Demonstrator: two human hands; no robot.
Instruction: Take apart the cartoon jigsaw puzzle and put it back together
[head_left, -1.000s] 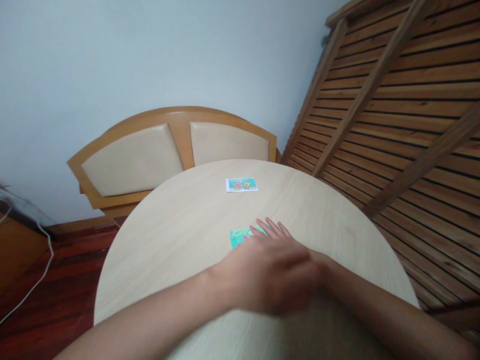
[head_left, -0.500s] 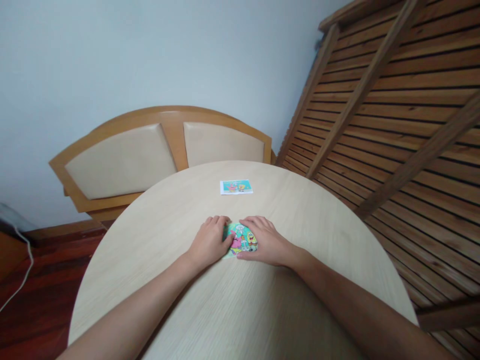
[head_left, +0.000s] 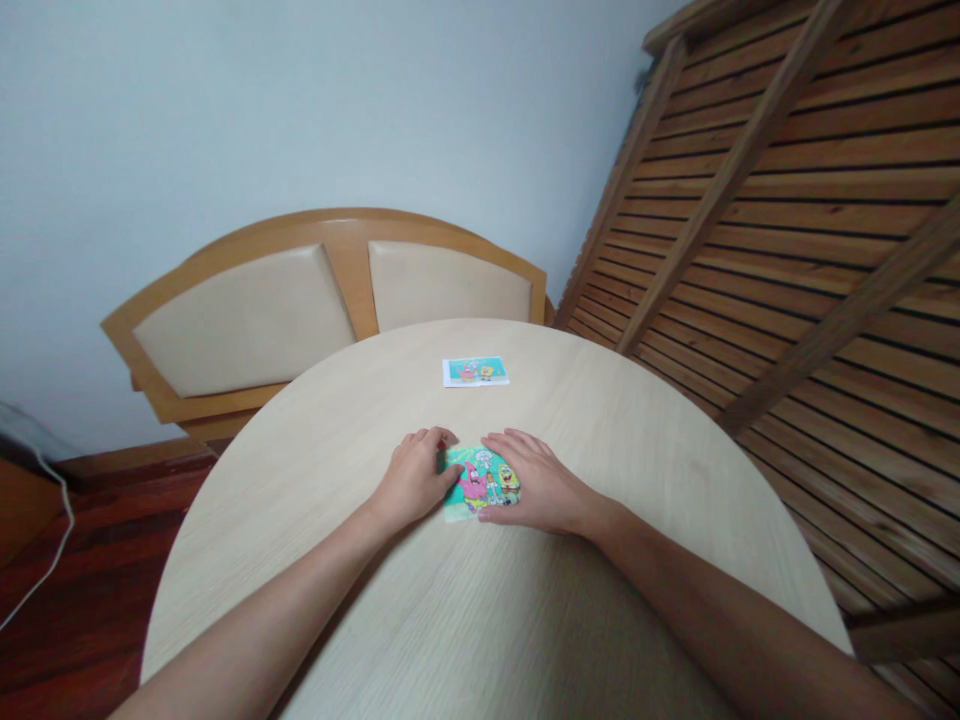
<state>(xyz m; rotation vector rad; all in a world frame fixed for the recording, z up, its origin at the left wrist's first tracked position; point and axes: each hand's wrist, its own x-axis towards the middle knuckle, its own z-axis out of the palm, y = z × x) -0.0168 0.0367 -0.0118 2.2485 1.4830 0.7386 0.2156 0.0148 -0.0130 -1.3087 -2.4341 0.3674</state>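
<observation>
Your SpongeBob card (head_left: 491,488) lies on the round wood-grain table (head_left: 450,620), ahead of you at twelve o'clock. Your left hand (head_left: 415,480), fingers bent, rests its thumb over the card's nine-o'clock end; your right hand (head_left: 544,485) spreads thumb from fingers around three o'clock. You can't quite tell whether either grips. Beyond, at twelve, lies a second cartoon card (head_left: 477,372); a padded wooden headboard (head_left: 450,285) stands at eleven.
</observation>
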